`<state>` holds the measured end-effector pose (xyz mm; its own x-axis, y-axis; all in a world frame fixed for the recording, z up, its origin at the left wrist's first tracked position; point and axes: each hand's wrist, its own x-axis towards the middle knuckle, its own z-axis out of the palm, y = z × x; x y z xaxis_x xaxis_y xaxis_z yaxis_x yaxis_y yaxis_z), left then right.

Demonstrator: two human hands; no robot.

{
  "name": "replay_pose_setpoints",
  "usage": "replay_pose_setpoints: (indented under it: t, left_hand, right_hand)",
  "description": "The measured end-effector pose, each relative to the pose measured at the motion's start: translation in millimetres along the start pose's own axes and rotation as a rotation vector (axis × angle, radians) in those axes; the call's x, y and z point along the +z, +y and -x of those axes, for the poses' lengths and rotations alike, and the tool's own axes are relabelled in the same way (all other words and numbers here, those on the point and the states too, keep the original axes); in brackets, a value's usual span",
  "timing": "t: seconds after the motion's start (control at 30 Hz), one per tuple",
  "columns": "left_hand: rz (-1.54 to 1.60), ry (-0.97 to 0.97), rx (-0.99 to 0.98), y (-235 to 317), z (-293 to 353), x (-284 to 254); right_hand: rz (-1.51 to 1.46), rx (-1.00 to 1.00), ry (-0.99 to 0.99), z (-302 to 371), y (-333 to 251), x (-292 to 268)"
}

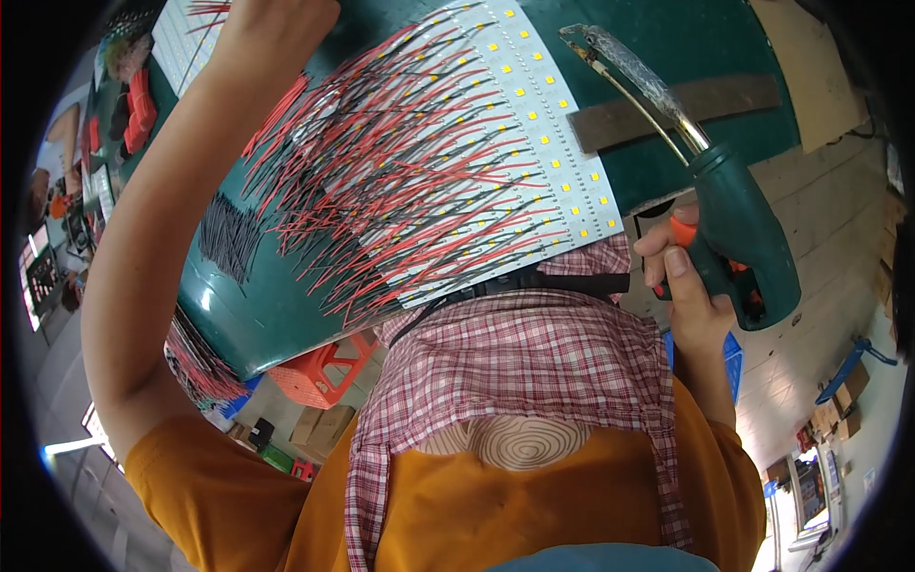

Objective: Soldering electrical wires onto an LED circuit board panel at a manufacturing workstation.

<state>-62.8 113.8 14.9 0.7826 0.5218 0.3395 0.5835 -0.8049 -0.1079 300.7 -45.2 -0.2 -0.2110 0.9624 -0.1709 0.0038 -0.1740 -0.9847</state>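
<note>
My right hand (694, 296) grips a dark green soldering gun (748, 224) with an orange trigger. The gun's metal barrel and thin feed tube point up and left, over the table, with the tip apart from the board. A white LED board (572, 172) with rows of yellow chips lies at the table's near edge. Red and black wires (410, 181) fan leftward across much of it. My left hand (281, 24) reaches to the top edge beyond the wires; its fingers are cut off or turned away. A bundle of black wires (229, 238) lies below my left forearm.
The green table (248, 324) carries a flat dark bar (677, 112) right of the board and another white board (176, 48) at upper left. Red wire bundles (139, 110) lie at far left. Below the table stand a red stool (324, 372) and cardboard boxes (322, 429).
</note>
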Motion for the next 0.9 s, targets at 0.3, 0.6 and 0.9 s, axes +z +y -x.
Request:
replay_pose_setpoints:
  t: [0.3,0.6,0.9]
  left_hand:
    - [-0.144,-0.294,-0.431,74.8,-16.8,-50.2]
    - [0.168,0.006,-0.441,194.1,-10.4,0.4]
    - [0.152,0.062,-0.478,195.8,-5.2,18.3]
  right_hand:
    - [-0.056,0.145,0.127,37.1,-4.8,-0.5]
    - [0.127,0.166,-0.171,60.0,13.1,-14.2]
    - [0.093,0.281,-0.187,62.1,18.3,-7.9]
